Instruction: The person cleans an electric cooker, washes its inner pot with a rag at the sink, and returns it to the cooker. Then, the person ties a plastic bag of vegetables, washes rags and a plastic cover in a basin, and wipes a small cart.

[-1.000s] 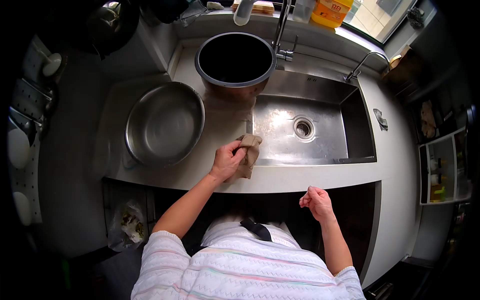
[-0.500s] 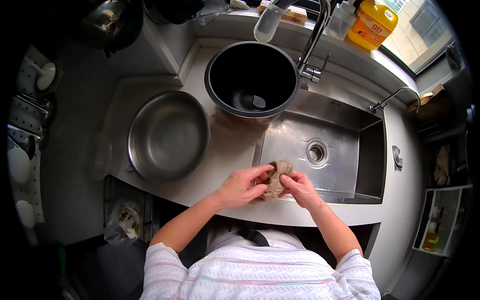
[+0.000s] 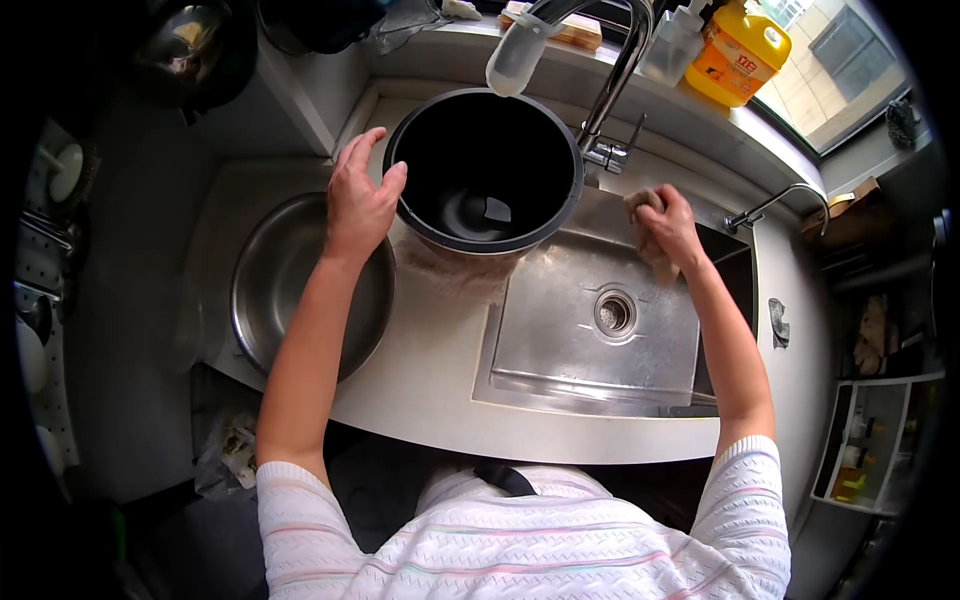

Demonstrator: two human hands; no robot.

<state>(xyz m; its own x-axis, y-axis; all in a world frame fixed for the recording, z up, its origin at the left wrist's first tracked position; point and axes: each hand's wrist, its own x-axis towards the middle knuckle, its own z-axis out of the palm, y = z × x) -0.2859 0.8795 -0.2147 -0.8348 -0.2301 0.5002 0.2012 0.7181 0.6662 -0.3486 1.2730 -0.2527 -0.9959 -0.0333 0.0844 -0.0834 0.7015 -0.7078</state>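
My left hand [image 3: 362, 205] is at the left rim of a large black-lined pot [image 3: 490, 170], its fingers spread; whether it touches the rim I cannot tell. The pot stands on the counter beside the sink, with a bright reflection at its bottom. My right hand [image 3: 672, 228] grips a crumpled brown cloth [image 3: 650, 235] above the back right part of the sink. A wide stainless steel basin [image 3: 275, 270] sits on the counter at the left, partly hidden by my left forearm.
The steel sink [image 3: 560, 330] has a round drain [image 3: 615, 312]. A tall faucet [image 3: 610, 150] with a whitish nozzle sleeve [image 3: 515, 55] arches behind the pot. A smaller tap [image 3: 775, 208] is at the right. A yellow jug [image 3: 738, 55] and a clear pump bottle [image 3: 676, 45] stand on the sill.
My hands have moved apart from the front of the sink. The left went up to the pot's left side; the right carried the cloth towards the sink's back right.
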